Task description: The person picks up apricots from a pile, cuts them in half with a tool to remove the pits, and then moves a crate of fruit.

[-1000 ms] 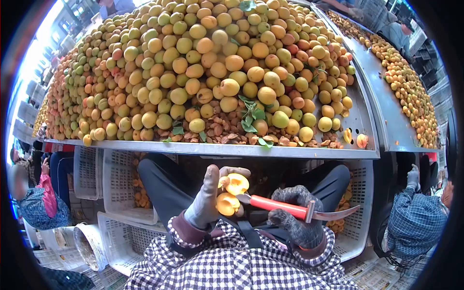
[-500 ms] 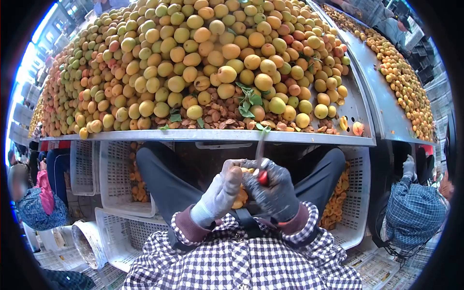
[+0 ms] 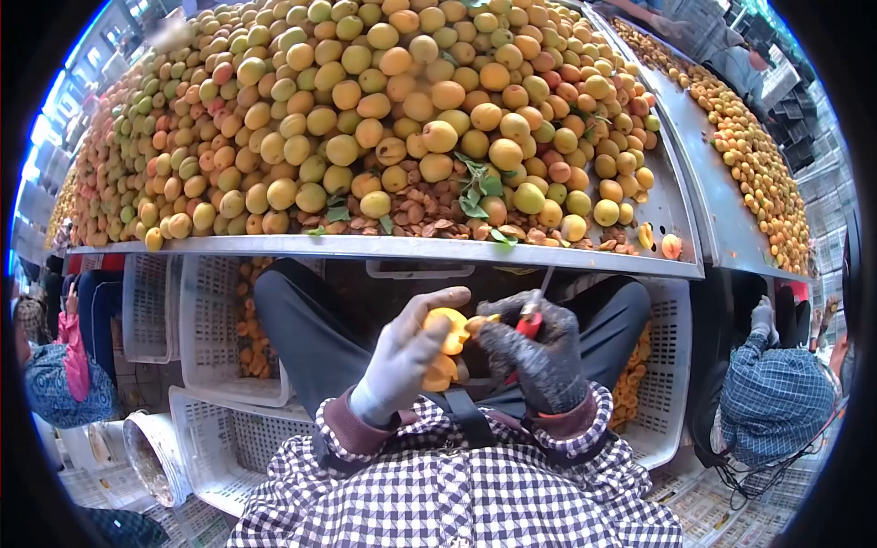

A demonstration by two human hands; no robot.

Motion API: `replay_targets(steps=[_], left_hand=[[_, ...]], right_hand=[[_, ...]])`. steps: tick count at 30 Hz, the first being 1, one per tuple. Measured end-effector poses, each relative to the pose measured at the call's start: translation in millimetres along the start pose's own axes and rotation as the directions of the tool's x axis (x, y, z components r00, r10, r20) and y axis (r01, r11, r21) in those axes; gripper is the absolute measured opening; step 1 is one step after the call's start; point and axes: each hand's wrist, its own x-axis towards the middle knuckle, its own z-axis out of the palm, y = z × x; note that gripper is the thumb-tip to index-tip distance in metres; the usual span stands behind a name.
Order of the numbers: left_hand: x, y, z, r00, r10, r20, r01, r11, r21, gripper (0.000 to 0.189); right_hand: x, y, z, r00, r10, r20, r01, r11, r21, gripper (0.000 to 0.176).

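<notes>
My left hand [image 3: 400, 352], in a pale grey glove, grips a split apricot [image 3: 449, 331] with its orange flesh showing between fingers and thumb. More orange apricot flesh [image 3: 440, 374] shows just below it. Opposite, my right hand [image 3: 541, 352], in a darker, stained glove, is closed around a knife [image 3: 530, 323] with a red handle. Its thin blade points up toward the table edge. A small orange-brown piece [image 3: 480, 322] shows at the right fingertips, close beside the apricot. Both hands are over my lap, below the metal table's edge [image 3: 393, 246].
Whole apricots [image 3: 311, 119] are heaped on the table, with brown pits [image 3: 422, 212] and leaves [image 3: 479, 189] at the front. White crates [image 3: 206, 320] flank my legs; some hold apricot halves [image 3: 632, 379]. People sit at left and right [image 3: 776, 397]; a white bucket [image 3: 151, 452] stands lower left.
My hands have drawn apart, the left turning so the opened apricot shows. My right hand moved slightly right with the knife. The view shifted a little.
</notes>
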Motion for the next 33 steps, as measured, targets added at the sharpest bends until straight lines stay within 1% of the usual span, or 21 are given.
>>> replay_targets(steps=[1, 2, 5, 7, 9, 11, 13, 15, 17, 18, 19, 20, 21, 22, 23, 24, 25, 27, 28, 29, 33], left_hand=[[-1, 2, -4, 0.999, -0.037, -0.025, 0.034, 0.996, -0.086, 0.049], [0, 4, -2, 0.991, -0.013, -0.134, 0.009, 1.000, -0.028, 0.064], [-1, 7, -15, 0.990, 0.006, -0.138, -0.018, 0.996, -0.089, 0.066], [-3, 11, -16, 0.982, 0.025, -0.185, -0.051, 0.989, -0.137, 0.059], [-6, 15, -22, 0.961, 0.115, -0.250, -0.146, 0.984, -0.107, 0.052], [-23, 31, -41, 0.929, 0.152, -0.337, -0.187, 0.980, -0.072, 0.045], [-46, 53, -59, 0.789, 0.291, -0.541, -0.199, 0.954, 0.224, 0.043], [-70, 50, -110, 0.671, 0.434, -0.601, -0.326, 0.901, 0.286, 0.040], [-84, 57, -145, 0.552, 0.469, -0.689, -0.218, 0.879, 0.424, 0.044], [-85, 60, -157, 0.486, 0.483, -0.728, 0.034, 0.823, 0.567, 0.044], [-86, 62, -170, 0.416, 0.524, -0.743, 0.286, 0.700, 0.654, 0.045], [-92, 52, -198, 0.393, 0.745, -0.538, 0.555, 0.274, 0.785, 0.045], [-88, 40, -218, 0.445, 0.861, -0.245, 0.731, -0.191, 0.655, 0.045], [-74, 44, -206, 0.477, 0.838, -0.265, 0.631, -0.116, 0.767, 0.046], [-66, 53, -194, 0.516, 0.808, -0.285, 0.523, -0.034, 0.852, 0.047], [-43, 69, -158, 0.552, 0.598, -0.581, 0.393, 0.428, 0.814, 0.043], [-24, 75, -142, 0.667, 0.489, -0.562, 0.277, 0.537, 0.797, 0.040], [23, 78, -107, 0.792, 0.510, -0.335, 0.029, 0.517, 0.855, 0.045], [47, 84, -85, 0.820, 0.517, -0.245, 0.001, 0.427, 0.904, 0.047], [71, 90, -65, 0.842, 0.517, -0.154, -0.029, 0.328, 0.944, 0.050], [175, 103, -40, 0.826, 0.563, 0.038, -0.088, 0.063, 0.994, 0.064]], right_hand=[[0, -1, 0, 0.997, 0.057, -0.050, -0.054, 0.996, 0.065, 0.015], [2, 2, 1, 0.993, -0.003, -0.114, 0.005, 1.000, 0.022, 0.014], [10, 4, -3, 0.998, 0.010, -0.062, -0.019, 0.988, -0.155, 0.014], [15, 13, -2, 0.999, 0.029, -0.031, -0.035, 0.979, -0.203, 0.015], [21, 19, 2, 0.998, 0.051, 0.040, -0.039, 0.968, -0.249, 0.015], [26, 27, 4, 0.991, -0.108, 0.075, 0.130, 0.894, -0.428, 0.016], [26, 36, 0, 0.991, 0.006, 0.135, 0.042, 0.936, -0.350, 0.015], [30, 38, 2, 0.990, 0.002, 0.140, 0.035, 0.965, -0.261, 0.017], [35, 42, -1, 0.955, -0.095, 0.282, 0.231, 0.833, -0.502, 0.018], [35, 39, 2, 0.940, -0.139, 0.311, 0.281, 0.833, -0.476, 0.019], [32, 29, 1, 0.948, -0.130, 0.290, 0.282, 0.764, -0.580, 0.022], [32, 28, -2, 0.954, -0.154, 0.257, 0.277, 0.782, -0.559, 0.023], [33, 27, -8, 0.957, -0.180, 0.228, 0.278, 0.798, -0.534, 0.024], [32, 23, -15, 0.962, -0.195, 0.191, 0.269, 0.793, -0.547, 0.024], [29, 16, -21, 0.974, -0.121, 0.191, 0.180, 0.928, -0.327, 0.029], [24, 9, -27, 0.975, -0.053, 0.216, 0.073, 0.994, -0.082, 0.035], [18, 0, -32, 0.980, -0.054, 0.194, 0.072, 0.993, -0.088, 0.035], [6, -10, -39, 0.969, 0.172, 0.180, -0.196, 0.973, 0.122, 0.038], [-1, -5, -45, 0.963, 0.225, 0.151, -0.252, 0.947, 0.197, 0.039], [1, -4, -46, 0.983, 0.154, 0.102, -0.162, 0.984, 0.076, 0.040], [5, 6, -59, 0.986, 0.164, -0.004, -0.163, 0.979, 0.125, 0.036]])
